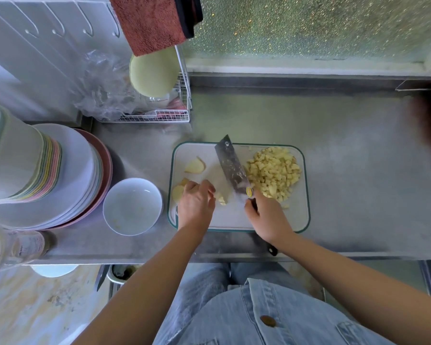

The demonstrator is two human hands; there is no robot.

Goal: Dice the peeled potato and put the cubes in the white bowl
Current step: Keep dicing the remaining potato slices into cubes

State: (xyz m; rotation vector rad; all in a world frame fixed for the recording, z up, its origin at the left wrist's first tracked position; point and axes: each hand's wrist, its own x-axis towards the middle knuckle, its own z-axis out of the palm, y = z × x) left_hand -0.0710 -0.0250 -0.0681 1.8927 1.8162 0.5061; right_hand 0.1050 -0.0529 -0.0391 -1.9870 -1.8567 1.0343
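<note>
On the cutting board (237,220), a cleaver (232,168) divides uncut potato from diced cubes (274,173).
Near the board's front edge, the left hand (195,205) curls its fingers down onto a potato piece (222,199). The right hand (266,217) is wrapped round the cleaver's handle. The blade's long axis runs from near right to far left, its tip pointing away from the person. The cubes lie heaped right of the blade, and loose slices (194,166) lie left of it. The white bowl (105,207) sits just left of the board with a few pale scraps inside.

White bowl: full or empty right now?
Empty. The white bowl shows a bare inside with a few small flecks; the potato cubes sit heaped on the cutting board.
</note>
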